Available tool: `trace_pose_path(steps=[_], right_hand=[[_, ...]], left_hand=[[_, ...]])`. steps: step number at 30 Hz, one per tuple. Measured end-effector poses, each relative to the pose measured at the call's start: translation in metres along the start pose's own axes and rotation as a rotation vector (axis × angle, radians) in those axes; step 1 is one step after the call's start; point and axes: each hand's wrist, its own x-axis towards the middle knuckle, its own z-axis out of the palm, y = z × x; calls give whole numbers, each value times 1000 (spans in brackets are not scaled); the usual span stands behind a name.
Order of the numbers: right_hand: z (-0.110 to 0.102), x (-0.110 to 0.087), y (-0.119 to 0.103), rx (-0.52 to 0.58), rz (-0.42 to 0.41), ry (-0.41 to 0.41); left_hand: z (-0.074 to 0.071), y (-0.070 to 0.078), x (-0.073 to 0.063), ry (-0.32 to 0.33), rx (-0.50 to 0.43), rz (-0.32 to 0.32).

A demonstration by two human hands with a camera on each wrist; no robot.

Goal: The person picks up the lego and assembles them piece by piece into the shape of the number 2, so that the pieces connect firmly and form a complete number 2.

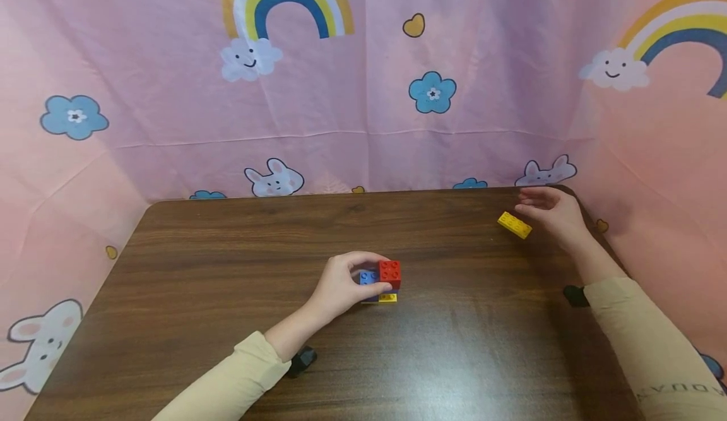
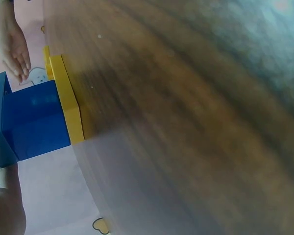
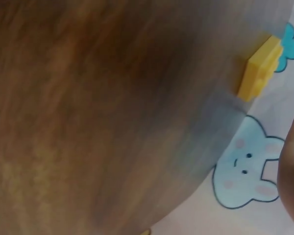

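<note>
In the head view, my left hand [image 1: 342, 285] holds a small stack of toy building bricks near the middle of the table, thumb in front and fingers behind. A red brick [image 1: 390, 273] tops its right side, beside a blue brick [image 1: 368, 277]. Underneath lies a flat yellow brick [image 1: 389, 298], partly hidden by the thumb. The left wrist view shows the blue side [image 2: 36, 120] of the stack close up. At the far right, my right hand [image 1: 553, 213] hovers beside a loose yellow brick [image 1: 514, 225], fingers loosely extended and apart from it.
The brown wooden table [image 1: 238, 250] has its back edge against a pink printed cloth [image 1: 363, 93], which also hangs along both sides. Black wrist devices [image 1: 303, 361] show under both wrists.
</note>
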Motion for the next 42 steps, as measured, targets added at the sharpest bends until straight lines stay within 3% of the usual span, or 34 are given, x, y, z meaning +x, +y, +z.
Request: trace_pose_path(steps=[20,42], right_hand=[[-5,1,27,-97,84,-76],[-7,3,29,-204,174,-201]], left_hand=[[0,2,0,-13,10,9],[-1,-2,0,-12,4,15]])
